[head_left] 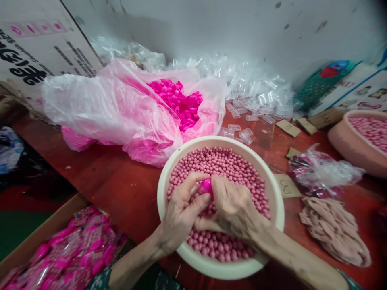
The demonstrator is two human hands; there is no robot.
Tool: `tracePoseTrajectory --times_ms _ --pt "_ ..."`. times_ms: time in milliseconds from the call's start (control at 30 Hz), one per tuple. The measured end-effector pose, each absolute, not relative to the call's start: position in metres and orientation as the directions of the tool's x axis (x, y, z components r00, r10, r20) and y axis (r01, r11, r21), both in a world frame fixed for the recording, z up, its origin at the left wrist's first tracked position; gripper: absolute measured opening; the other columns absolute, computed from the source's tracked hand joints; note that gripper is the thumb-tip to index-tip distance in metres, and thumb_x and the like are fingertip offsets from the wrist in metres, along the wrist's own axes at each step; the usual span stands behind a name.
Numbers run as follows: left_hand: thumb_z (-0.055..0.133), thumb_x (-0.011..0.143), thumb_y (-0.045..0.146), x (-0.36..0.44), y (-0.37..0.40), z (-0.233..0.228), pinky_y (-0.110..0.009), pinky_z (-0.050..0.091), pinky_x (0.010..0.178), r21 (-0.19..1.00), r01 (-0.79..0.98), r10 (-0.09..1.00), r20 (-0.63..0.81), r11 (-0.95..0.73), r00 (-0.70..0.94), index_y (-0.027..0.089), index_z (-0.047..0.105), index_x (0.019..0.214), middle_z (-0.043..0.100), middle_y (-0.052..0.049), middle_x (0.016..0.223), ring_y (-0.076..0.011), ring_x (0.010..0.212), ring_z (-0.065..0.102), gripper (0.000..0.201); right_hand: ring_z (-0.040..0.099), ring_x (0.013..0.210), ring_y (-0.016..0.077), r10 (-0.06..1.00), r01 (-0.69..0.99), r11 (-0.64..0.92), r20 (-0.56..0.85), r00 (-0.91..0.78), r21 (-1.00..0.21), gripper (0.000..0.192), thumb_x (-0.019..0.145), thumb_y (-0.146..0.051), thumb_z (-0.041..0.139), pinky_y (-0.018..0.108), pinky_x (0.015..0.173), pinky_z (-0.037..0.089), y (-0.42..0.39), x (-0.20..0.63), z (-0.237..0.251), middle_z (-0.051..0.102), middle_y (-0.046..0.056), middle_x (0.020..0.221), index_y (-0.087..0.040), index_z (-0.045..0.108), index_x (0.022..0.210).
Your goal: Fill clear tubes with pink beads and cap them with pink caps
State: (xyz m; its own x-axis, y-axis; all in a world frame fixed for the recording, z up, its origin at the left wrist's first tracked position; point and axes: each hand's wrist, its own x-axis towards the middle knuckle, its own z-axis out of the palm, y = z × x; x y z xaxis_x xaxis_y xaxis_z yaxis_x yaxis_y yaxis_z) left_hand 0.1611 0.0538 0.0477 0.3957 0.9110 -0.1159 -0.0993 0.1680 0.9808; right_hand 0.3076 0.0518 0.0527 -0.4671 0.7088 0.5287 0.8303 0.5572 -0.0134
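Over a cream basin (pixel 165 174) full of pink beads (pixel 211 159), both my hands meet around a small, glossy, bright pink plastic cap (pixel 205 186). My left hand (pixel 184 203) pinches it between thumb and fingers. Curled fingers of my right hand (pixel 234 203) press against the cap's right side; the palm and anything inside it are hidden. Whether a clear case is attached to the cap cannot be made out. Behind the basin, an open pink-tinted plastic bag (pixel 111 108) holds a heap of similar bright pink pieces (pixel 181 102).
Clear plastic cases (pixel 256 84) are piled along the wall. At lower left, a carton (pixel 36 237) holds packed pink items. On the right are a second bead basin (pixel 344 135), a crumpled cloth (pixel 334 229), a plastic bag (pixel 326 169) and marked cardboard pieces (pixel 288 186).
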Motion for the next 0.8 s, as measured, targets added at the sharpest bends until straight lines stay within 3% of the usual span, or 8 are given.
tracePoseTrajectory --times_ms 100,200,333,433,633,700,800 --pt "0.055 0.087 0.026 0.162 0.055 0.051 -0.022 0.043 0.074 0.967 -0.131 0.906 -0.150 0.217 0.396 0.023 0.054 0.109 0.059 0.001 0.088 -0.0126 0.080 0.054 0.023 0.045 0.046 0.0139 0.746 0.808 0.565 0.521 -0.415 -0.166 0.044 0.086 -0.057 0.037 0.026 0.041 0.030 0.052 0.306 0.049 0.049 0.002 0.057 -0.017 0.046 0.070" --pt "0.057 0.085 0.024 0.163 0.056 0.054 -0.022 0.044 0.078 0.951 -0.202 0.918 -0.149 0.235 0.367 0.022 0.054 0.107 0.063 0.000 0.092 -0.0130 0.082 0.057 0.022 0.054 0.060 0.0180 0.792 0.757 0.565 0.473 -0.386 -0.328 0.029 0.084 -0.044 0.048 0.027 0.050 0.041 0.050 0.305 0.052 0.055 0.005 0.071 -0.015 0.047 0.087" --pt "0.058 0.085 0.022 0.164 0.059 0.056 -0.025 0.041 0.090 0.934 -0.263 0.924 -0.141 0.243 0.355 0.025 0.048 0.122 0.060 -0.003 0.113 -0.0153 0.098 0.057 0.038 0.058 0.071 0.0197 0.883 0.742 0.463 0.329 -0.336 -0.484 0.036 0.077 -0.030 0.055 0.030 0.061 0.047 0.047 0.306 0.057 0.059 0.006 0.087 -0.014 0.042 0.108" --pt "0.057 0.086 0.022 0.163 0.059 0.055 -0.026 0.039 0.094 0.933 -0.238 0.899 -0.157 0.271 0.409 0.025 0.047 0.125 0.060 -0.003 0.114 -0.0153 0.100 0.056 0.041 0.058 0.068 0.0209 0.908 0.808 0.407 0.286 -0.306 -0.426 0.034 0.075 -0.037 0.057 0.031 0.060 0.047 0.044 0.305 0.057 0.058 0.006 0.080 -0.014 0.046 0.098" --pt "0.054 0.087 0.025 0.159 0.056 0.054 -0.021 0.044 0.082 0.965 -0.154 0.906 -0.137 0.213 0.401 0.023 0.057 0.113 0.061 0.004 0.077 -0.0087 0.067 0.055 0.026 0.053 0.046 0.0171 0.844 0.895 0.428 0.410 -0.345 -0.129 0.049 0.081 -0.062 0.041 0.026 0.039 0.033 0.039 0.297 0.049 0.052 0.005 0.058 -0.014 0.049 0.073" --pt "0.055 0.087 0.024 0.157 0.055 0.053 -0.019 0.044 0.079 0.965 -0.160 0.907 -0.127 0.206 0.402 0.023 0.057 0.112 0.063 0.003 0.081 -0.0093 0.073 0.056 0.025 0.053 0.043 0.0166 0.834 0.891 0.441 0.420 -0.359 -0.113 0.053 0.082 -0.065 0.036 0.026 0.038 0.032 0.040 0.294 0.047 0.052 0.005 0.055 -0.015 0.048 0.067" --pt "0.054 0.088 0.024 0.157 0.054 0.050 -0.020 0.045 0.079 0.958 -0.174 0.907 -0.143 0.227 0.396 0.022 0.055 0.113 0.065 0.000 0.092 -0.0121 0.085 0.059 0.025 0.053 0.043 0.0166 0.848 0.866 0.454 0.399 -0.349 -0.208 0.055 0.082 -0.066 0.035 0.026 0.039 0.034 0.041 0.291 0.047 0.053 0.005 0.055 -0.015 0.049 0.069"
